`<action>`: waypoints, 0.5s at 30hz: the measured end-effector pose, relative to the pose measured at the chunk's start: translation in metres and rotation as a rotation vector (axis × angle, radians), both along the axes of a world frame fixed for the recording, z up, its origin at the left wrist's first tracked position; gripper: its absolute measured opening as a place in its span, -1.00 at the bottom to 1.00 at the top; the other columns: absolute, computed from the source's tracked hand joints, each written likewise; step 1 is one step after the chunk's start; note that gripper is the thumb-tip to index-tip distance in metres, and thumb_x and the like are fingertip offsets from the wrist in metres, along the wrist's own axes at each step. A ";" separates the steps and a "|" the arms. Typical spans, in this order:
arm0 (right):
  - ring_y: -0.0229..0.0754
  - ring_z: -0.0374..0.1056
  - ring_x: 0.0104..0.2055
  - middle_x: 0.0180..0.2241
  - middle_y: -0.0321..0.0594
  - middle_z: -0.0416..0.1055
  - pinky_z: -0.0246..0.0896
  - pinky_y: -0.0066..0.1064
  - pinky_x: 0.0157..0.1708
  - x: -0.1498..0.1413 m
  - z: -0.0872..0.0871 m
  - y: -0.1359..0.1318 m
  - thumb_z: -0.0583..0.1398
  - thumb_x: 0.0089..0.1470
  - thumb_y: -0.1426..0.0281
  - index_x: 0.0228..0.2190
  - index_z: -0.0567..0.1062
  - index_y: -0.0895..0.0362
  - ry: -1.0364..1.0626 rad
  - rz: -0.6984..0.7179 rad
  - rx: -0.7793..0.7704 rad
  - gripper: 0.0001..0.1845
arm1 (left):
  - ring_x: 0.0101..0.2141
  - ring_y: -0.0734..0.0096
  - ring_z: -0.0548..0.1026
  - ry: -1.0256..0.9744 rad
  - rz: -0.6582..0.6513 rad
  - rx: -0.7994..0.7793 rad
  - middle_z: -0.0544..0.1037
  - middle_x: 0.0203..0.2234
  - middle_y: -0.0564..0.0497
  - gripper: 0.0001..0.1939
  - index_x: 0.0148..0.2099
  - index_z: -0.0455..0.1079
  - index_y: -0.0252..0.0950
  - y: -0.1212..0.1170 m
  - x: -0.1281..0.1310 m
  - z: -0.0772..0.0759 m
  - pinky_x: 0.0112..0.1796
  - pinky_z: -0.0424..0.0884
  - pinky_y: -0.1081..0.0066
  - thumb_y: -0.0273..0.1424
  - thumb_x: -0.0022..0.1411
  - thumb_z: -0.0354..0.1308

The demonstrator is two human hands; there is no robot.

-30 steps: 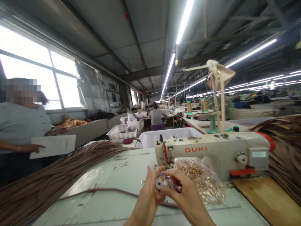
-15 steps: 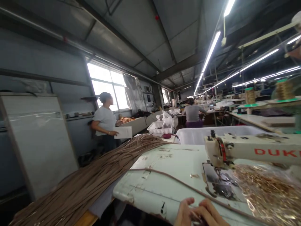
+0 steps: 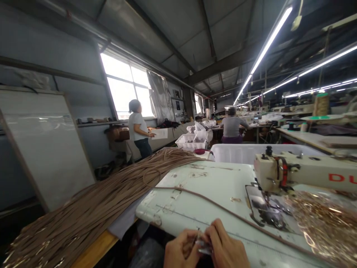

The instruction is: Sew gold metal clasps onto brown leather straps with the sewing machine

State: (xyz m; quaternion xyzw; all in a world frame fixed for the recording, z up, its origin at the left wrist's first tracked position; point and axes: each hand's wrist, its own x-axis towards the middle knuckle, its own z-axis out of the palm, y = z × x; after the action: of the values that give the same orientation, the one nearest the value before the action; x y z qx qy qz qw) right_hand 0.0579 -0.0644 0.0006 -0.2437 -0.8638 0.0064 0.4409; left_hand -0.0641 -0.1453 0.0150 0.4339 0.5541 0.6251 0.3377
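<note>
A small silvery metal piece (image 3: 202,242) sits between the left grip (image 3: 181,250) and the right grip (image 3: 225,245), just over the near edge of the surface (image 3: 195,197). Both grips are clenched on it, fingers closed from either side, so most of the piece is hidden and its exact shape is too small and blurred to tell. Only one such piece shows in the hands.

The pale green surface carries one white DUKI sewing machine head (image 3: 279,171) at its right side, well beyond the right grip. A single clear plastic bag of gold-coloured metal fittings (image 3: 320,223) lies against the machine at the right edge of the view, with many fittings packed inside. One loose gold-coloured fitting (image 3: 235,199) lies on the surface near the machine. One long brown cord (image 3: 223,210) crosses the surface diagonally, passing just beyond the right grip without touching it and running toward the lower right corner.

Off the surface's left edge spreads one large hank of many tan strips (image 3: 111,190), too many to count. Farther off are two other people: one standing by the window holding a white sheet (image 3: 157,134), and one seated at a distant bench (image 3: 231,130). One white plastic bin (image 3: 251,152) stands just past the surface's far edge.
</note>
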 end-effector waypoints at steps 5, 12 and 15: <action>-0.27 0.15 -0.49 -0.51 -0.29 0.22 0.05 -0.48 -0.49 -0.009 0.027 -0.008 0.00 0.22 0.17 -0.49 0.27 0.12 0.227 0.416 -0.813 -0.66 | -0.31 0.16 0.55 0.024 0.036 -0.038 0.59 -0.34 -0.08 -0.67 -0.26 0.49 -0.31 -0.006 -0.005 0.025 -0.24 0.48 0.32 -0.16 0.04 0.29; -0.40 -0.16 -0.67 -0.70 -0.48 -0.03 -0.31 -0.49 -0.63 0.015 0.048 -0.003 0.11 0.15 0.08 -0.51 0.27 0.14 0.368 0.983 -1.329 -0.60 | -0.37 0.18 0.56 -0.093 0.123 -0.067 0.59 -0.46 -0.09 -0.63 -0.30 0.48 -0.39 -0.004 -0.010 0.030 -0.31 0.49 0.37 -0.17 -0.03 0.34; -0.40 -0.11 -0.71 -0.70 -0.45 0.02 -0.26 -0.50 -0.67 0.026 0.040 0.010 0.02 0.20 0.07 -0.46 0.38 0.15 0.281 0.764 -1.209 -0.57 | -0.36 0.15 0.57 -0.106 0.139 -0.031 0.59 -0.43 -0.11 -0.59 -0.28 0.47 -0.39 -0.007 -0.004 0.034 -0.33 0.50 0.36 -0.15 -0.06 0.36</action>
State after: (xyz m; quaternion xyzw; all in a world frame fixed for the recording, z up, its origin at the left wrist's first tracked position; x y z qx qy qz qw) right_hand 0.0841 -0.0545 0.0405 -0.1230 -0.6692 0.6673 0.3030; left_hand -0.0676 -0.1524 0.0492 0.3552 0.5739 0.6604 0.3292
